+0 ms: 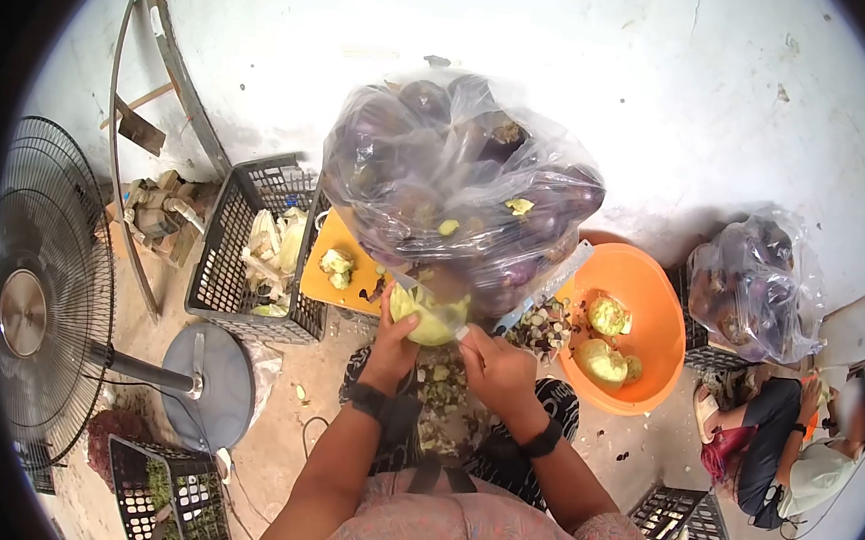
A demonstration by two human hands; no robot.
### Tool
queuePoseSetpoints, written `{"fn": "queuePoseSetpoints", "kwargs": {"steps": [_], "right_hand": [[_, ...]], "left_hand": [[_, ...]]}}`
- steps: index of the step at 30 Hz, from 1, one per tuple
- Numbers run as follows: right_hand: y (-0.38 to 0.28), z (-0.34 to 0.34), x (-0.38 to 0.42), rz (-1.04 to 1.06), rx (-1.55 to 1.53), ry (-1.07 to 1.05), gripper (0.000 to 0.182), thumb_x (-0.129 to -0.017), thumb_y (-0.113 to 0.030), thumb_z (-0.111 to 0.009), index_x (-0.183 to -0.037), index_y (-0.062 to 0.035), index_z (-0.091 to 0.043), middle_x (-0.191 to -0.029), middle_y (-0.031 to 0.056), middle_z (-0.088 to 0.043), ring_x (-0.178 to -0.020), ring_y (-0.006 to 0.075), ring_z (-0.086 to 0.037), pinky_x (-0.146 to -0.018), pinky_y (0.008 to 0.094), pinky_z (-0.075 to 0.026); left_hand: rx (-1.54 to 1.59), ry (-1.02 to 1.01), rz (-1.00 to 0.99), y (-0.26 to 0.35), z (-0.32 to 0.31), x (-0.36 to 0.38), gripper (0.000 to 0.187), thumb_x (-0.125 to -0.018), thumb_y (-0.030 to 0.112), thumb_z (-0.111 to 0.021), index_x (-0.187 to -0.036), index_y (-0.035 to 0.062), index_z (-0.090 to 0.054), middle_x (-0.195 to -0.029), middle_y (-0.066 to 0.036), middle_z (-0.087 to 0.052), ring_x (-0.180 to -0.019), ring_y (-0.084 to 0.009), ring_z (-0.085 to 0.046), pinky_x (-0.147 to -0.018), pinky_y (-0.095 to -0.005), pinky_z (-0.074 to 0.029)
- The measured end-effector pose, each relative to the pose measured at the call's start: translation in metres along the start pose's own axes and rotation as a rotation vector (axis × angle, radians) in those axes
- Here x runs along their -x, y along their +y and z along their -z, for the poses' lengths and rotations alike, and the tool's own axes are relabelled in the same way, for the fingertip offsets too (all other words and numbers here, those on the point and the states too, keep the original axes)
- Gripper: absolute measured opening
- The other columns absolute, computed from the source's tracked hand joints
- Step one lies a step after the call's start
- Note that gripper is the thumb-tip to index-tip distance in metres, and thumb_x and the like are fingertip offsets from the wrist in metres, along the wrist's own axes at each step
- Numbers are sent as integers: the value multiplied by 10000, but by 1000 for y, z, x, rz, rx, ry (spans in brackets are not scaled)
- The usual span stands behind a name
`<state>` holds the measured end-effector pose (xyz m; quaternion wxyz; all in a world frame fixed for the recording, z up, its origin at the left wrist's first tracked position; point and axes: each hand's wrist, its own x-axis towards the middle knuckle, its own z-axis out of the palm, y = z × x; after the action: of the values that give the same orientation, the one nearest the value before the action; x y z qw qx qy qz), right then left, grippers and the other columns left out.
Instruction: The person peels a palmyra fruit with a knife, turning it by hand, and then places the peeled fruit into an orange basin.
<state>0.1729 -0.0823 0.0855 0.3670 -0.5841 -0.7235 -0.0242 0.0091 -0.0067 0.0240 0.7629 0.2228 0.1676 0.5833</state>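
My left hand point(394, 344) is closed around the side of a round, pale green peeled vegetable point(431, 315), which looks like an eggplant. My right hand point(492, 367) is in a fist on what looks like a knife point(462, 333). Only a small pale part of it shows beside the vegetable, and its blade is hard to make out. Just beyond my hands rises a big clear plastic bag point(397, 197) full of dark purple eggplants. A long metal blade point(555, 279) lies to its right, near a heap of dark and pale trimmings point(541, 328).
An orange basin point(662, 361) with several peeled pieces stands at right. A yellow board point(323, 287) holds another piece. Black crates point(215, 255) and a large fan point(23, 312) flank the left. Another bag of eggplants point(757, 293) and a seated person point(791, 446) are at far right.
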Motion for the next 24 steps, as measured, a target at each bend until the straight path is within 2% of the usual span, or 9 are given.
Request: {"fn": "queuePoseSetpoints", "kwargs": {"steps": [9, 11, 12, 14, 17, 21, 24], "right_hand": [[3, 19, 22, -54, -21, 44, 263, -813, -194, -696, -1061, -108, -674, -633, 68, -581, -510, 269, -582, -460, 377, -452], [0, 18, 17, -46, 23, 3, 254, -820, -141, -682, -1064, -69, -672, -702, 82, -642, -551, 276, -617, -485, 354, -480], [1, 14, 15, -46, 22, 4, 254, -820, -141, -682, -1064, -69, -672, -702, 82, -642, -551, 276, -617, -485, 354, -480], [3, 5, 12, -9, 37, 50, 280, -835, -232, -687, -1083, -106, -662, -637, 79, -585, -509, 280, -585, -454, 388, -448], [0, 1, 5, -25, 21, 41, 283, -841, -249, -682, -1080, -101, -656, -643, 92, -587, -510, 292, -586, -451, 400, -446], [-6, 1, -4, -42, 29, -2, 270, -843, -250, -679, -1062, -95, -657, -648, 99, -591, -510, 300, -586, -450, 406, -445], [-9, 3, -5, -79, 52, -37, 265, -839, -188, -674, -1088, -97, -663, -669, 115, -622, -558, 300, -614, -497, 384, -477]], "left_hand": [[-25, -3, -3, 1, -7, 1, 800, -771, 33, -656, -1449, 171, -255, -1335, -93, -445, -1237, -261, -468, -1032, -430, -414], [-26, -3, 4, 1, -5, 1, 801, -770, 33, -658, -1449, 171, -255, -1338, -94, -443, -1238, -261, -468, -1033, -428, -414], [-24, -1, 6, 1, -6, 2, 802, -770, 34, -659, -1449, 170, -255, -1342, -94, -441, -1239, -261, -467, -1034, -427, -413], [-24, 7, 5, 1, -7, 2, 800, -772, 36, -659, -1449, 170, -255, -1341, -94, -442, -1238, -261, -468, -1035, -426, -413], [-41, 12, 1, 1, -6, 2, 798, -775, 39, -658, -1450, 170, -254, -1342, -95, -441, -1239, -261, -467, -1036, -424, -412], [15, 4, 7, 0, -5, 1, 805, -772, 32, -657, -1453, 171, -250, -1352, -99, -433, -1248, -263, -461, -1040, -424, -410], [-7, 21, 7, 0, -3, 1, 819, -766, 22, -660, -1456, 172, -244, -1354, -101, -434, -1247, -263, -463, -1037, -424, -413]]}}
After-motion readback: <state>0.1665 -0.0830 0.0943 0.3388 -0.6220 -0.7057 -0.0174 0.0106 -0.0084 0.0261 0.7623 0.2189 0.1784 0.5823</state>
